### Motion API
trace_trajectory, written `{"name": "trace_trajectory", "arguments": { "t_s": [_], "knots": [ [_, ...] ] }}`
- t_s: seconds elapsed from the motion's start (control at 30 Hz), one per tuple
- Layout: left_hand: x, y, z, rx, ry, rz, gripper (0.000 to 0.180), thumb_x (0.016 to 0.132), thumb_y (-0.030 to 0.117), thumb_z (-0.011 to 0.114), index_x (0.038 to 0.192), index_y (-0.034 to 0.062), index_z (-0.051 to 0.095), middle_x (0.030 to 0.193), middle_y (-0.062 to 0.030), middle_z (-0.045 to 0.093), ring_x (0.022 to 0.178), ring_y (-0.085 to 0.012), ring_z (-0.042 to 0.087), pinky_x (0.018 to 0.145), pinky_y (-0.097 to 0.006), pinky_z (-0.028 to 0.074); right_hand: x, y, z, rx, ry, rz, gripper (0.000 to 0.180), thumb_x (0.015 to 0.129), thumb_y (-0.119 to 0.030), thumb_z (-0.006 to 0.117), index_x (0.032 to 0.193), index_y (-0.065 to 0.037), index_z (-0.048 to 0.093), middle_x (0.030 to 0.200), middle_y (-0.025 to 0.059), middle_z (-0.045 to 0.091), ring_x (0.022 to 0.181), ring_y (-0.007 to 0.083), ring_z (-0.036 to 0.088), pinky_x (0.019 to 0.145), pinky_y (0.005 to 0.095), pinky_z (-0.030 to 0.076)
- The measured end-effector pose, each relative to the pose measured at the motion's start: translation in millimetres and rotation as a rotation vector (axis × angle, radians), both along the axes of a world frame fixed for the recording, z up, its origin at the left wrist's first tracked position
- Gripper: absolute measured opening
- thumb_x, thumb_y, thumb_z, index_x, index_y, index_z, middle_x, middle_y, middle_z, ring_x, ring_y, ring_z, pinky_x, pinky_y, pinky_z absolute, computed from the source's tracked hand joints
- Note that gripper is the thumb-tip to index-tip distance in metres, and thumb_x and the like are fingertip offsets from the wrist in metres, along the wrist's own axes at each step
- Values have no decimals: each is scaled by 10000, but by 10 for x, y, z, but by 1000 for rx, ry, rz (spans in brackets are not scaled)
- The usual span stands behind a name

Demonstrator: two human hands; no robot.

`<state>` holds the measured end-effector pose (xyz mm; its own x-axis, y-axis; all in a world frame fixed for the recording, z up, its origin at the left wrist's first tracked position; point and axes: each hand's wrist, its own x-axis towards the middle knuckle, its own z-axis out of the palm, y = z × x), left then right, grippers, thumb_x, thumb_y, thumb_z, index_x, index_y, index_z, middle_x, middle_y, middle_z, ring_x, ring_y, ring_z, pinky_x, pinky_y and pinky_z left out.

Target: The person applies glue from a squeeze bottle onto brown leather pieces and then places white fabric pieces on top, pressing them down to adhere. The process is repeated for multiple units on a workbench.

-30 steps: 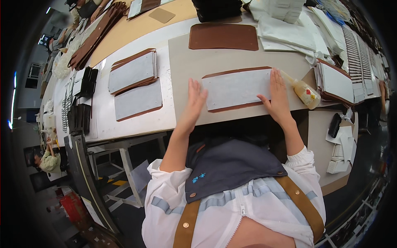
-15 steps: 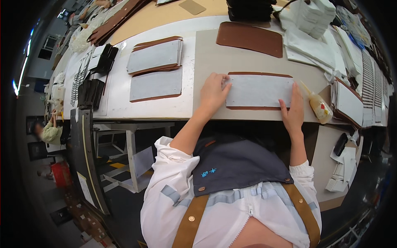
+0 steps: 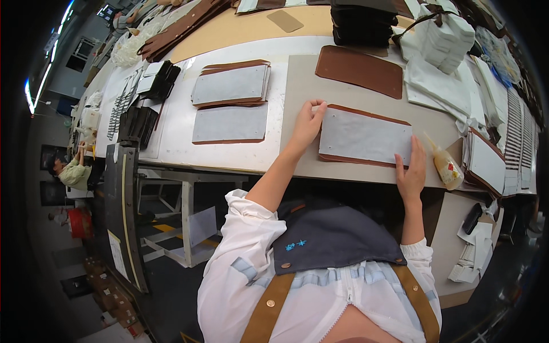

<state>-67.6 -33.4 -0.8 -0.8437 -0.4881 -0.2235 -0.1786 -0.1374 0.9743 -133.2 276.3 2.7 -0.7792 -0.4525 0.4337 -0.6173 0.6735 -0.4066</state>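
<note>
In front of me on the table is a brown leather panel point(image 3: 337, 158) with a pale grey sheet point(image 3: 364, 133) over it. Brown strips show along the sheet's far and near edges, and the panel sits slightly askew. My left hand point(image 3: 309, 126) pinches its far left corner between thumb and fingers. At the right edge, my right hand point(image 3: 413, 174) has its thumb over the sheet and its fingers along the side, closed on the panel. A squeeze bottle of yellowish liquid point(image 3: 448, 168) with a thin nozzle lies just right of that hand.
Beyond the panel lies a plain brown leather piece point(image 3: 359, 70), near a black stack point(image 3: 363, 23). Leftward are a stack of similar grey-faced panels point(image 3: 230, 84) and a single one point(image 3: 230, 123). White foam sheets point(image 3: 437, 86) are at far right; more panels point(image 3: 483, 160) stand beyond the bottle.
The panel has turned a little clockwise, its right end nearer me. My left hand has moved from its left edge to the far left corner. The whole view has shifted slightly.
</note>
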Motion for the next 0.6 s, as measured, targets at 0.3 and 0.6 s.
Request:
{"name": "trace_trajectory", "arguments": {
  "t_s": [0.3,0.6],
  "knots": [
    [297,-800,482,-673,51,131,361,985,327,662,831,8,589,650,40,428,625,-88,342,536,-302,313,-4,29,-2,10,18,-9,593,939,-258,673,1436,0,477,1448,170,520,1315,374,494,1103,444,395],
    [791,-3430,874,-1019,-46,336,399,1008,325,626,927,-62,673,697,-12,576,673,-80,476,614,-270,418,-2,-17,30,17,0,-13,573,929,-234,672,1417,4,492,1448,177,515,1324,389,476,1109,461,387]
  ]
}}
